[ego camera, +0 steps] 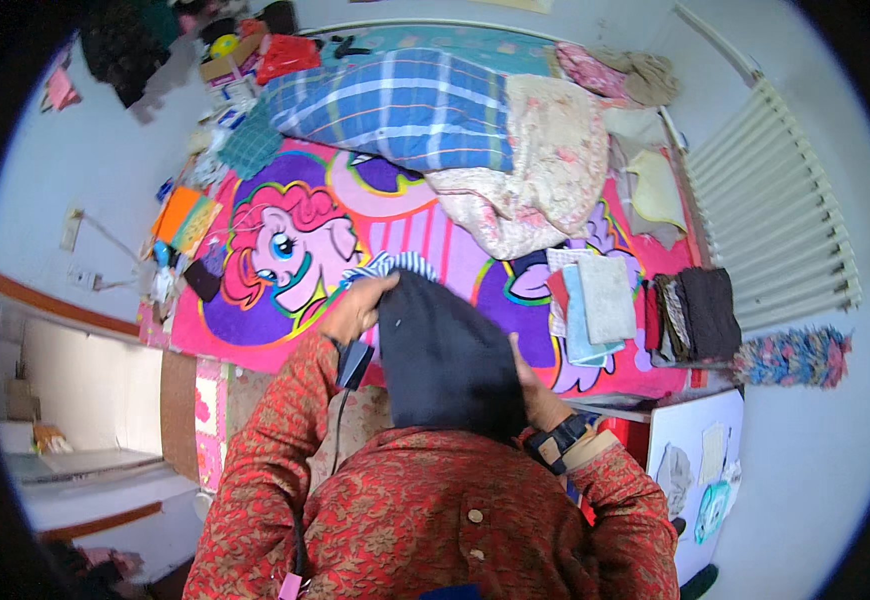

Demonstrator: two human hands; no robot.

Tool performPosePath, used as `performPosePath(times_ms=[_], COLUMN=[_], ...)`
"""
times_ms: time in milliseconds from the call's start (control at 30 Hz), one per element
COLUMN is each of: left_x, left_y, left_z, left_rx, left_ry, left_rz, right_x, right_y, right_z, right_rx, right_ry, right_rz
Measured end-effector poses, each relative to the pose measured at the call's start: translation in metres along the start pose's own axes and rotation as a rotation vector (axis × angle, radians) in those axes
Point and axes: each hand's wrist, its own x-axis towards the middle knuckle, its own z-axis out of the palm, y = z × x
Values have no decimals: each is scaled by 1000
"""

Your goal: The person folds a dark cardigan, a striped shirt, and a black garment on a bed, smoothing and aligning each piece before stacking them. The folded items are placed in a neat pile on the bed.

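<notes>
A black cloth garment (450, 360) is stretched between my two hands, in front of my chest. My left hand (360, 307) grips its upper left corner. Along the garment's right edge lies my right hand (536, 390), its fingers partly hidden by the fabric. Just beyond the black cloth, a blue-and-white striped cloth (405, 264) rests on a pink and purple blanket (397, 217) with cartoon ponies. Folded light cloths (607, 300) lie in a stack on the blanket, right of my right hand.
Across the far side of the bed lie a blue plaid quilt (405, 112) and a floral quilt (547, 150). Dark folded clothes (709, 315) sit at the right edge, near a radiator (772, 202). An orange packet (179, 214) and small items lie at the left.
</notes>
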Motion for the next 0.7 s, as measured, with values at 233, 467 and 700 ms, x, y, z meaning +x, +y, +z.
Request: performPosePath(times_ms=[233,467,700], left_x=[-46,-86,-71], left_y=[-69,-54,-36], left_z=[13,74,129], left_rx=[1194,599,758], left_ry=[-230,-660,-684], left_rz=[480,118,338], right_x=[-30,-44,-48], right_y=[1,-31,-61], right_z=[-12,11,22], right_rx=[-575,-231,-56], right_ry=[116,80,250], right_rz=[255,94,-100])
